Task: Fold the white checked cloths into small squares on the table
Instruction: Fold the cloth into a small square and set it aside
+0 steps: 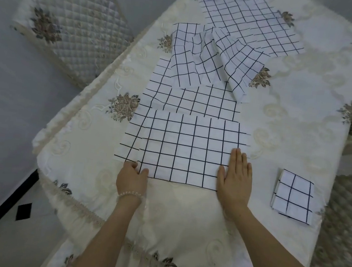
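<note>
A white checked cloth (182,149) lies folded over once in front of me on the table. My left hand (132,177) pinches its near left corner. My right hand (236,176) lies flat with straight fingers on its near right part. A small folded square of the same cloth (293,195) sits to the right. Behind the front cloth lie a flat cloth (196,98), a crumpled one (202,58) and a large spread one (250,19) at the far end.
The table wears a cream embroidered tablecloth (292,115) with a fringed edge. A quilted chair (69,24) stands at the far left, and another quilted chair (348,216) is at the right. Grey floor lies to the left.
</note>
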The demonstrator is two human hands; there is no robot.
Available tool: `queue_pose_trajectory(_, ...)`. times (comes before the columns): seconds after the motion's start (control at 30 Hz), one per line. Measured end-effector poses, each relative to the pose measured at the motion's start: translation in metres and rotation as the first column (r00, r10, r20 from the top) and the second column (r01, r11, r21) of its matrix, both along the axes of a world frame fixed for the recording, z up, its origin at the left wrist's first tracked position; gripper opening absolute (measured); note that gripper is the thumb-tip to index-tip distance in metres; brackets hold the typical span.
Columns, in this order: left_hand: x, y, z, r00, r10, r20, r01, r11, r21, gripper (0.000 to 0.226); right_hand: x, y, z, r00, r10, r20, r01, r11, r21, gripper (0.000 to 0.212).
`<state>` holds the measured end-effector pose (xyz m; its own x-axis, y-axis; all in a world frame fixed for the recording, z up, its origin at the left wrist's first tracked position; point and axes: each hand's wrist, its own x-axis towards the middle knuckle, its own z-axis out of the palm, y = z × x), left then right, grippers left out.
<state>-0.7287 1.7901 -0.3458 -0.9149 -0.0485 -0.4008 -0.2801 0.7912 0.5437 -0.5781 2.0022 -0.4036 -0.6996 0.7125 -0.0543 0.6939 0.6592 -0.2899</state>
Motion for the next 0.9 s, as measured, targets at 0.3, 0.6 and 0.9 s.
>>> queue_pose_trajectory(0.3,-0.002,-0.007,0.008,0.981,0.163,0.106,-0.186,0.948,0.257,0.015,0.001,0.003,-0.001,1.000,0.017,0.013,-0.017,1.000,-0.003,0.065)
queue_pose_trajectory(0.6,0.027,-0.036,0.022,0.964,0.219,0.149,-0.253,0.926,0.279,0.042,0.043,-0.026,0.004,0.998,0.044,0.037,-0.044,0.999,-0.011,0.065)
queue_pose_trajectory(0.9,0.077,-0.057,0.034,0.965,0.261,0.038,-0.261,0.927,0.269,0.027,0.087,-0.058,0.005,0.999,0.011,0.031,-0.010,0.999,-0.043,0.063)
